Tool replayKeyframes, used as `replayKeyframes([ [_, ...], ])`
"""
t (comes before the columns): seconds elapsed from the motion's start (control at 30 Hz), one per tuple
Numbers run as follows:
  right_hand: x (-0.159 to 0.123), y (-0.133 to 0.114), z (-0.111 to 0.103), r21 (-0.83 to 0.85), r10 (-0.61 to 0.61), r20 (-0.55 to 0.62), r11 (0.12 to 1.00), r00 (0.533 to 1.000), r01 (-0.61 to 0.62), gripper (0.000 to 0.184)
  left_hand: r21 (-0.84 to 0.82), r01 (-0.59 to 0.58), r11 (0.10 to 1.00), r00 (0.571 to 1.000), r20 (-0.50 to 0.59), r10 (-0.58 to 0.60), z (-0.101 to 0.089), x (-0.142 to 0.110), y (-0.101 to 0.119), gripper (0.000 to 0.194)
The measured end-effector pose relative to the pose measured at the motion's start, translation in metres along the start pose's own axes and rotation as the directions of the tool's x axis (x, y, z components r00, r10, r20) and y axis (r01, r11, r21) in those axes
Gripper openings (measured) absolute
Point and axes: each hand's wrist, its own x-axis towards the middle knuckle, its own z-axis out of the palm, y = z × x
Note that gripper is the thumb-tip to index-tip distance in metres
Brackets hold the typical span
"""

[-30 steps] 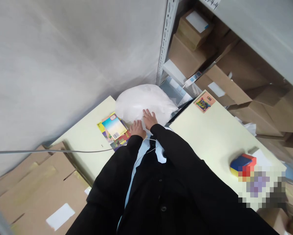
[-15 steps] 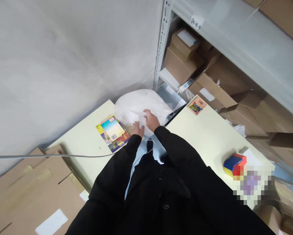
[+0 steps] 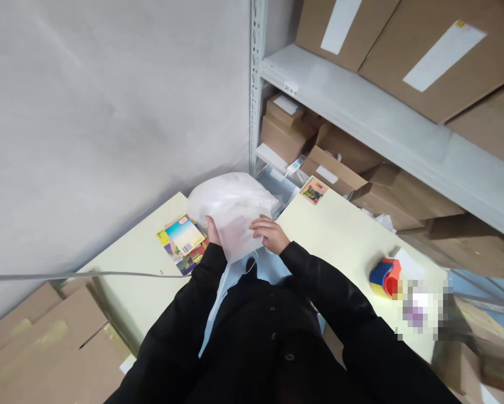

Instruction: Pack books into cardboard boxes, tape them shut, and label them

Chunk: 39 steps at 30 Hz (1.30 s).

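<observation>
A small translucent white plastic bag (image 3: 240, 235) lies across my hands, at the front of a large puffy white plastic sack (image 3: 230, 191). My left hand (image 3: 213, 231) grips the small bag at its left side. Part of that hand is hidden, and a pinkish shape shows through the film. On the other side, my right hand (image 3: 272, 233) rests its outstretched fingers on the bag's right edge. Just left of my left hand are colourful printed booklets or packets (image 3: 184, 238), the top one with a barcode.
Pale tabletops (image 3: 129, 292) stand on both sides. The right one bears a small picture card (image 3: 314, 191) and a red, blue and yellow tape dispenser-like object (image 3: 385, 278). A grey cable (image 3: 109, 274) crosses the left. Metal shelving (image 3: 340, 98) holds cardboard boxes (image 3: 289, 134).
The translucent bag now stretches between my hands. My left hand has moved left and gone partly behind the film; my right has shifted right and down. The view has tilted up.
</observation>
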Motion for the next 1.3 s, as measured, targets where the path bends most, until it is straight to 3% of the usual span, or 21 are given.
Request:
replayKeyframes([
  [0.07,-0.016,-0.005,-0.019,0.011,0.064,0.057,0.998,0.996,-0.065,0.03,-0.037,0.077,0.996,0.996,0.041,-0.076,0.003,0.002,0.005,0.084],
  [0.17,-0.041,-0.006,-0.042,0.002,0.184,0.081,0.983,0.98,-0.185,0.027,-0.121,0.17,0.978,0.985,-0.019,-0.174,0.01,0.011,0.008,0.049],
  [0.23,-0.056,-0.002,-0.051,0.034,0.165,0.01,0.986,0.986,-0.166,0.026,-0.173,0.171,0.97,0.981,-0.059,-0.184,0.018,0.015,0.007,0.046],
  [0.3,-0.068,0.002,-0.055,0.07,0.151,-0.166,0.988,0.975,-0.141,0.025,-0.218,0.138,0.966,0.987,-0.05,-0.153,0.029,0.015,0.007,0.054],
  [0.33,-0.073,0.003,-0.055,0.093,0.182,-0.285,0.982,0.941,-0.162,0.021,-0.242,0.115,0.964,0.991,-0.036,-0.128,0.034,0.013,0.008,0.056],
  [0.4,-0.082,0.002,-0.053,0.23,0.336,-0.515,0.94,0.789,-0.251,0.019,-0.285,0.057,0.957,0.998,-0.012,-0.063,0.046,0.008,0.011,0.056],
  [0.47,-0.088,-0.004,-0.049,0.532,0.572,-0.568,0.804,0.592,-0.267,0.042,-0.307,0.015,0.952,1.0,0.014,-0.011,0.056,0.003,0.015,0.054],
  [0.5,-0.09,-0.009,-0.046,0.699,0.686,-0.491,0.678,0.538,-0.227,0.05,-0.311,0.0,0.95,1.0,0.027,0.009,0.062,0.001,0.016,0.054],
  [0.53,-0.092,-0.014,-0.044,0.837,0.766,-0.366,0.519,0.529,-0.173,0.055,-0.311,-0.012,0.95,0.999,0.038,0.026,0.067,-0.001,0.017,0.053],
  [0.6,-0.094,-0.024,-0.04,0.973,0.801,-0.128,0.215,0.585,-0.081,0.065,-0.304,-0.036,0.952,0.997,0.057,0.056,0.076,-0.002,0.015,0.054],
  [0.63,-0.094,-0.027,-0.039,0.99,0.794,-0.08,0.131,0.603,-0.042,0.066,-0.293,-0.043,0.955,0.996,0.066,0.065,0.08,-0.002,0.012,0.055],
  [0.67,-0.095,-0.028,-0.04,0.994,0.803,-0.092,0.111,0.589,0.004,0.062,-0.276,-0.043,0.96,0.995,0.074,0.066,0.084,-0.002,0.008,0.057],
  [0.77,-0.102,-0.021,-0.052,0.963,0.881,-0.27,0.242,0.388,0.12,0.049,-0.199,-0.02,0.98,0.996,0.078,0.036,0.092,-0.001,-0.009,0.062],
  [0.83,-0.115,-0.011,-0.064,0.958,0.904,-0.285,0.256,0.318,0.132,0.045,-0.144,-0.003,0.99,0.996,0.088,0.016,0.097,-0.001,-0.022,0.063],
  [0.9,-0.133,0.0,-0.073,0.967,0.924,-0.252,0.233,0.287,0.101,0.043,-0.086,0.034,0.996,0.992,0.125,-0.023,0.103,0.0,-0.035,0.059],
  [1.03,-0.174,0.027,-0.081,0.916,0.92,-0.384,0.39,0.075,-0.098,0.04,0.037,0.199,0.979,0.958,0.201,-0.202,0.123,0.008,-0.058,0.051],
  [1.1,-0.196,0.041,-0.084,0.871,0.892,-0.449,0.451,0.056,-0.193,0.034,0.032,0.269,0.962,0.951,0.146,-0.271,0.134,0.019,-0.068,0.039],
  [1.23,-0.246,0.071,-0.093,0.821,0.874,-0.471,0.484,0.12,-0.304,0.031,0.15,0.277,0.949,0.958,-0.123,-0.26,0.151,0.048,-0.087,0.021],
  [1.3,-0.27,0.085,-0.099,0.812,0.874,-0.464,0.484,0.14,-0.326,0.031,0.286,0.248,0.926,0.964,-0.168,-0.207,0.155,0.063,-0.099,0.023],
])
